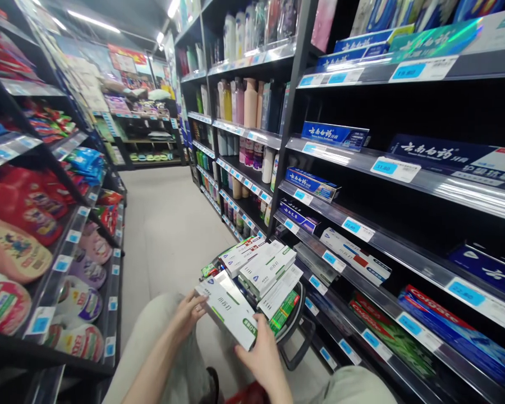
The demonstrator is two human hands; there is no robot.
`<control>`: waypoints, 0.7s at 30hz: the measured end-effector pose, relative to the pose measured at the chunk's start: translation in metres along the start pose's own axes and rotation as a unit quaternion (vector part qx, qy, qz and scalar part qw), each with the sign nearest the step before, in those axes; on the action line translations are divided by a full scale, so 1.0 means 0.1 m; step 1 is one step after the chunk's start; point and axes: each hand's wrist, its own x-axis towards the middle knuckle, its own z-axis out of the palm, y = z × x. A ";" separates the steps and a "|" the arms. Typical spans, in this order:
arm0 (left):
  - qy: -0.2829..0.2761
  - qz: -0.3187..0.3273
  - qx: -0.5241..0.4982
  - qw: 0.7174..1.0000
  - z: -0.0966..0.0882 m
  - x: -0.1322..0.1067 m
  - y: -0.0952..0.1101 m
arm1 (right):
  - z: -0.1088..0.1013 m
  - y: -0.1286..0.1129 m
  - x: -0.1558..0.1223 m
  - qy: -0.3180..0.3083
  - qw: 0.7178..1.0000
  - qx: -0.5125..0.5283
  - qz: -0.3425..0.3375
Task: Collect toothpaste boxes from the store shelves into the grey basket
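Note:
Between my two hands I hold white toothpaste boxes (227, 310) with green print, tilted above my knees; they look like a small stack, but I cannot tell how many. My left hand (188, 315) grips the near-left end, fingers along its edge. My right hand (261, 345) clasps the opposite end, its thumb on top. Just beyond stands a dark basket (295, 320) heaped with more white toothpaste boxes (269, 269). A green box (285, 311) pokes out at the basket's right side. The basket's dark handle (301, 350) hangs down on the right.
Close on the right rises a shelf unit (345, 207) with blue toothpaste boxes (311, 182) and Colgate boxes (458, 331). Detergent bottles (17, 247) fill the shelves at left. The pale aisle floor (160, 213) runs ahead to a display of pillows (160, 94).

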 end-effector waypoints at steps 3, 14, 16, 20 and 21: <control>0.026 -0.034 0.020 0.999 -0.04 0.07 -0.12 | 0.15 0.04 -0.02 -0.042 0.999 -0.025 0.004; -0.130 -0.122 0.099 0.979 0.10 -0.07 -0.13 | -0.15 0.41 -0.01 -0.327 0.899 0.231 0.175; -0.202 -0.103 0.108 0.968 0.27 -0.21 -0.05 | -0.12 0.31 -0.03 -0.305 0.901 0.276 0.141; -0.256 -0.043 0.119 0.958 0.66 -0.54 0.13 | -0.38 0.06 -0.12 -0.278 0.901 0.330 0.042; -0.271 -0.029 0.106 0.956 0.73 -0.61 0.17 | -0.51 0.05 -0.16 -0.277 0.898 0.340 0.025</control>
